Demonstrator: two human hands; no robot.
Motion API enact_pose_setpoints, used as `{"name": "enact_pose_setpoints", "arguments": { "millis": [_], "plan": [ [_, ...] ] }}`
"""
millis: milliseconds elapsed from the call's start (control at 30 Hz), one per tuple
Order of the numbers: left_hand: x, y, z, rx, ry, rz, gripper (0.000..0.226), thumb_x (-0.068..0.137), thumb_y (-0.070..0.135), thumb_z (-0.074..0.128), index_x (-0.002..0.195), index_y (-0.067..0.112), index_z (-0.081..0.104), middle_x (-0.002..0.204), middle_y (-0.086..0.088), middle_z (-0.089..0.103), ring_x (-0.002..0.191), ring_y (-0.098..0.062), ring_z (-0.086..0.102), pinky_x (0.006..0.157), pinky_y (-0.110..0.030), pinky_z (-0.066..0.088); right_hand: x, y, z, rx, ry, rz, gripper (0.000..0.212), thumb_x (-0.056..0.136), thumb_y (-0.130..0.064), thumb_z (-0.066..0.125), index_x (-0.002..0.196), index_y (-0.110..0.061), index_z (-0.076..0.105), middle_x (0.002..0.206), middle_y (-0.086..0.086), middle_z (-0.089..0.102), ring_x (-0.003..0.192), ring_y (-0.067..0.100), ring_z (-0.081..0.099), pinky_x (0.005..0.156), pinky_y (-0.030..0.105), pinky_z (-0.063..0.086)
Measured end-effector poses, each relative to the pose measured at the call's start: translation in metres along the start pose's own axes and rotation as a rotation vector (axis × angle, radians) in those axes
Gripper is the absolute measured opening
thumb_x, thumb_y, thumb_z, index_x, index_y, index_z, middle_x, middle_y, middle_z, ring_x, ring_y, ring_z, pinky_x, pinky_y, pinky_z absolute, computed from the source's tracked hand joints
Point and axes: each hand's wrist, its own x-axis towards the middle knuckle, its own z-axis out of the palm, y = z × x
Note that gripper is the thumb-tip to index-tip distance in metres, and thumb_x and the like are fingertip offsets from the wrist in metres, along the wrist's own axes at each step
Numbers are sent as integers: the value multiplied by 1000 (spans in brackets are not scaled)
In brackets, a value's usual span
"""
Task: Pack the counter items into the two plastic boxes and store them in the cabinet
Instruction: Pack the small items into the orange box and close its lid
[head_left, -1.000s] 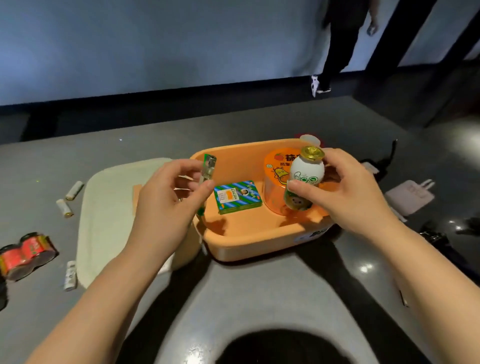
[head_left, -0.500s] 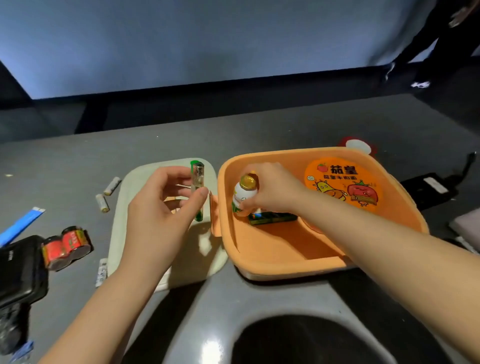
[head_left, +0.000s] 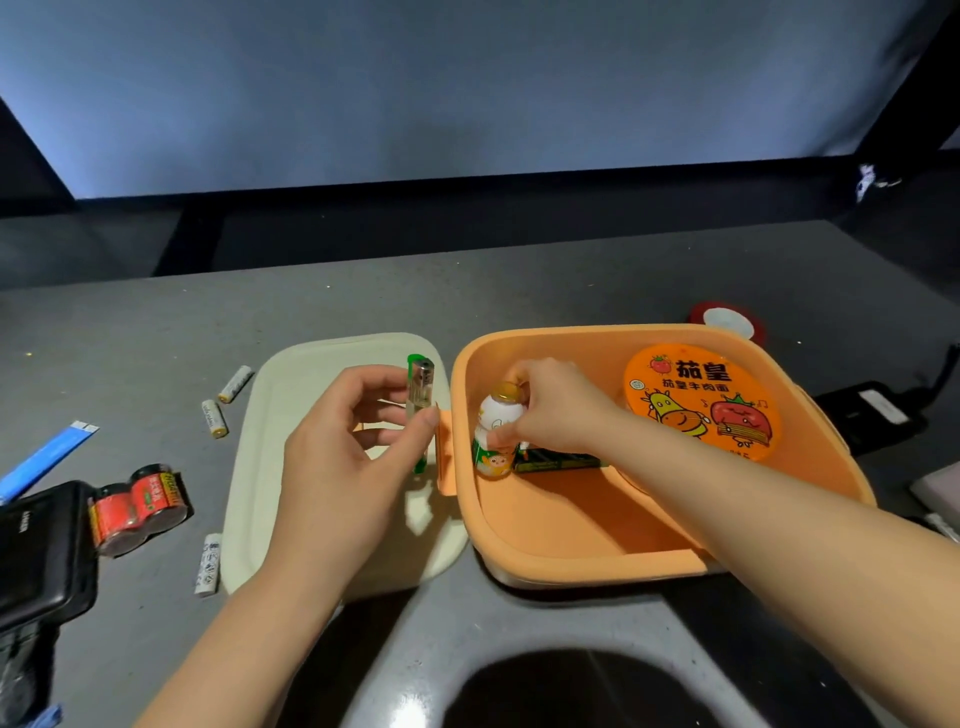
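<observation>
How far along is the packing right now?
Early. The orange box already holds the noodle cup and a small flat carton. The right hand is setting the small bottle inside; the left hand holds a lighter. Batteries and other counter items remain unpacked; nothing stored yet.

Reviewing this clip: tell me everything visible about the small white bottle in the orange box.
The small white bottle is plastic-looking, with a gold foil-like cap, a rounded white body and a green-and-orange cartoon label low down. It stands upright at the left end of the orange box, near its left wall, beside a dark flat packet. The right hand grips it from its right side, fingers at cap and body. Whether its base rests on the floor is unclear.
</observation>
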Motion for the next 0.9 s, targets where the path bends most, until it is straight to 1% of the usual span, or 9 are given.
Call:
{"name": "enact_pose_setpoints", "arguments": {
  "millis": [133, 267, 333, 433, 500, 600, 733, 833, 900],
  "plan": [
    [-2, 1, -2, 1, 10, 9, 25, 78, 16, 73, 95, 30, 61, 91, 19, 66, 80, -4, 64, 66, -12, 50, 3, -1, -3, 17, -9, 29, 45, 61, -42, 88, 94, -17, 68, 92, -2, 68, 82, 13, 61, 66, 30, 52],
    [-3, 1, -4, 6, 17, 18, 25, 78, 17, 73, 96, 30, 62, 91, 19, 66, 81, -3, 64, 67, -12, 49, -1, -7, 5, -58, 123, -48, 52, 60, -35, 89, 102, -20, 63, 101, -3, 65, 91, 17, 60, 76, 38, 55],
    [-4, 0, -5, 4, 22, 22, 25, 79, 16, 73, 95, 31, 61, 91, 20, 66, 81, -3, 64, 66, -11, 50, -3, -7, 8, -52, 154, -64, 55, 60, -33, 89, 104, -20, 58, 103, -3, 64, 92, 17, 59, 76, 36, 54],
    [-3, 1, -3, 1, 14, 19, 26, 78, 16, 74, 95, 32, 62, 90, 19, 66, 81, -4, 64, 66, -13, 50, -5, -7, 4, -49, 129, -68, 63, 59, -34, 89, 108, -19, 53, 105, -2, 62, 94, 18, 59, 77, 38, 52],
    [-1, 5, -1, -7, -5, 30, 26, 78, 15, 74, 95, 31, 62, 88, 17, 66, 80, -5, 64, 67, -14, 50, -10, -7, -4, -27, 123, -75, 69, 58, -33, 90, 113, -19, 51, 102, -4, 61, 93, 17, 59, 77, 36, 52],
    [7, 16, 8, 22, -77, 73, 26, 78, 16, 75, 94, 32, 63, 85, 14, 66, 78, -7, 63, 66, -18, 51, -30, -2, -25, 75, 227, -85, 68, 61, -28, 89, 118, -22, 53, 101, -8, 60, 89, 10, 60, 78, 34, 55],
    [23, 32, 39, 164, -210, 152, 24, 76, 23, 76, 94, 30, 63, 82, 12, 64, 74, -3, 60, 62, -20, 52, -75, 15, -59, 420, 479, -120, 50, 68, -9, 84, 109, -22, 59, 97, -6, 66, 85, 6, 67, 74, 27, 57],
    [36, 37, 75, 447, -365, 298, 23, 78, 32, 72, 99, 26, 64, 87, 11, 65, 77, -4, 59, 67, -26, 52, -110, 28, -77, 567, 665, -123, 41, 72, 1, 78, 106, -17, 62, 97, -1, 69, 83, 7, 69, 70, 21, 56],
    [48, 33, 98, 670, -517, 334, 22, 81, 30, 69, 101, 22, 65, 93, 6, 67, 82, -12, 61, 70, -33, 54, -130, 34, -84, 630, 719, -129, 38, 74, 4, 75, 106, -14, 63, 96, 1, 70, 83, 10, 70, 71, 21, 57]
  ]
}}
